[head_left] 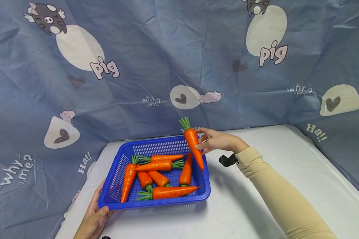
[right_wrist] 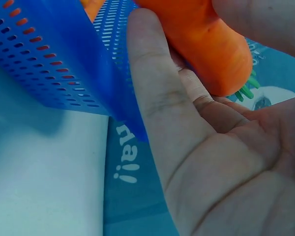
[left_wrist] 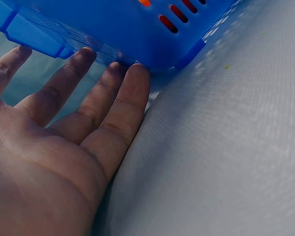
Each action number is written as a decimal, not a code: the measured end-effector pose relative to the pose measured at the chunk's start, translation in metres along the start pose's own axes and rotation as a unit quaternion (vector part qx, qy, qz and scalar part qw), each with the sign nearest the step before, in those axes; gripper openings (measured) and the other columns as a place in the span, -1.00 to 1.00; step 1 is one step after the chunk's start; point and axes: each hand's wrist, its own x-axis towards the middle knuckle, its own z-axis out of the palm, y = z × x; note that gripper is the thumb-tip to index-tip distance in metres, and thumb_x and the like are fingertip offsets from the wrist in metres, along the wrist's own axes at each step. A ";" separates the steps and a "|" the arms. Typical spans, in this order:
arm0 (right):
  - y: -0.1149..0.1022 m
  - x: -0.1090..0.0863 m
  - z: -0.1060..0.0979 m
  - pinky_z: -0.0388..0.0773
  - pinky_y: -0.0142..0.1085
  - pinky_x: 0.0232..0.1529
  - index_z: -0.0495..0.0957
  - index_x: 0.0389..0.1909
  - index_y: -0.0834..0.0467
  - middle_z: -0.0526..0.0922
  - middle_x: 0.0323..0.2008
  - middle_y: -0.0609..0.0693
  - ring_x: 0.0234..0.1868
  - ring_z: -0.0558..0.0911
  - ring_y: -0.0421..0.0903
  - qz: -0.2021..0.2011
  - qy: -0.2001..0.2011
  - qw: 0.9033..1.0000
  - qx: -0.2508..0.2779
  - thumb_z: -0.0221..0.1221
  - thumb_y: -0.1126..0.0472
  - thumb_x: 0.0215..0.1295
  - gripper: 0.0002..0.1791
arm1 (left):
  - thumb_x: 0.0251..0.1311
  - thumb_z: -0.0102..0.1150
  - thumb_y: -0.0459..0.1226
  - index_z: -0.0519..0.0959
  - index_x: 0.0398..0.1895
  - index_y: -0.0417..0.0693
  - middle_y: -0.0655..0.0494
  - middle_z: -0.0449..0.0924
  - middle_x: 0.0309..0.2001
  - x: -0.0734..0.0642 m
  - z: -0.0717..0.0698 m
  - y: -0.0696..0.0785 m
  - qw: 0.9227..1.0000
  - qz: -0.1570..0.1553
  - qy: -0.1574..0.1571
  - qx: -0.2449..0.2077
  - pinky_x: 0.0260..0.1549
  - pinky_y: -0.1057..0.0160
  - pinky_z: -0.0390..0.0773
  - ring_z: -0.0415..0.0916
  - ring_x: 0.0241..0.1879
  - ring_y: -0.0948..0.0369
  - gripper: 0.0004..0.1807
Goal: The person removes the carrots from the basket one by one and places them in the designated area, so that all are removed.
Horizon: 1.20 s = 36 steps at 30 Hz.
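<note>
A blue plastic basket (head_left: 154, 204) with perforated walls holds several orange carrots with green stem stubs, one carrot (head_left: 175, 192) lying along its front. My left hand (head_left: 94, 215) holds the basket's front left corner, thumb at the rim. In the left wrist view, the extended fingers (left_wrist: 115, 110) meet the outside of the basket wall. Over the basket's right rim, my right hand (head_left: 213, 141) pinches another carrot (head_left: 192, 141), its green top up and its tip pointing down. The right wrist view shows this carrot (right_wrist: 214, 49) between thumb and fingers, beside the basket wall.
The basket is over a table with a white cloth (head_left: 242, 212). A blue printed curtain (head_left: 155, 66) hangs behind and around the sides. A small black device (head_left: 228, 160) sits at the right wrist.
</note>
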 end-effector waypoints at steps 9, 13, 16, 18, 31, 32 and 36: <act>0.007 -0.005 -0.009 0.75 -0.03 0.22 -0.05 0.66 0.30 0.54 0.04 0.16 -0.02 0.73 -0.08 -0.006 0.010 0.999 0.032 0.19 0.37 0.52 -0.15 | 0.66 -0.07 -0.39 -0.10 0.72 0.42 0.56 0.38 0.47 0.000 0.000 0.000 1.000 0.006 -0.014 0.001 0.27 0.31 0.66 0.57 0.34 0.40 -0.21; 0.011 -0.008 -0.012 0.75 -0.04 0.22 -0.04 0.65 0.31 0.56 -0.02 0.11 -0.04 0.74 -0.10 -0.009 0.011 0.999 0.032 0.18 0.37 0.53 -0.17 | 0.66 -0.07 -0.37 -0.11 0.73 0.39 0.56 0.40 0.46 0.000 0.001 0.001 1.000 0.007 -0.013 0.001 0.26 0.31 0.67 0.58 0.33 0.40 -0.21; 0.014 -0.011 -0.016 0.75 -0.05 0.22 -0.06 0.65 0.32 0.56 -0.04 0.09 -0.05 0.73 -0.11 -0.009 0.015 0.999 0.032 0.18 0.35 0.53 -0.16 | 0.67 -0.07 -0.36 -0.10 0.73 0.39 0.58 0.41 0.45 0.000 0.002 0.001 1.000 0.006 -0.010 0.001 0.25 0.31 0.67 0.58 0.33 0.40 -0.22; 0.018 -0.014 -0.019 0.75 -0.07 0.22 -0.08 0.65 0.33 0.55 -0.05 0.08 -0.05 0.71 -0.11 -0.005 0.020 0.999 0.033 0.18 0.35 0.53 -0.15 | 0.67 -0.08 -0.37 -0.09 0.73 0.39 0.58 0.41 0.45 0.000 0.002 0.001 1.000 0.005 -0.008 0.001 0.25 0.31 0.67 0.59 0.32 0.40 -0.23; 0.052 -0.029 -0.040 0.75 -0.13 0.20 -0.10 0.64 0.38 0.55 -0.05 0.07 -0.07 0.71 -0.13 0.021 0.042 0.998 0.048 0.19 0.36 0.52 -0.14 | 0.67 -0.10 -0.38 -0.04 0.71 0.40 0.53 0.41 0.47 0.001 -0.004 -0.004 0.999 0.028 -0.024 -0.007 0.22 0.29 0.70 0.58 0.33 0.35 -0.26; 0.055 -0.030 -0.041 0.75 -0.14 0.19 -0.11 0.64 0.39 0.56 -0.06 0.06 -0.08 0.71 -0.14 0.021 0.041 0.998 0.047 0.19 0.35 0.53 -0.13 | 0.67 -0.10 -0.38 -0.05 0.71 0.40 0.53 0.41 0.47 0.001 -0.004 -0.004 0.999 0.028 -0.024 -0.007 0.22 0.29 0.70 0.58 0.33 0.35 -0.26; 0.066 -0.039 -0.044 0.75 -0.15 0.19 -0.14 0.63 0.42 0.55 -0.07 0.06 -0.11 0.69 -0.16 0.033 0.048 0.997 0.043 0.19 0.32 0.54 -0.12 | 0.67 -0.09 -0.38 -0.04 0.70 0.41 0.53 0.41 0.47 0.000 -0.003 -0.004 0.999 0.029 -0.029 -0.010 0.22 0.29 0.70 0.58 0.33 0.35 -0.25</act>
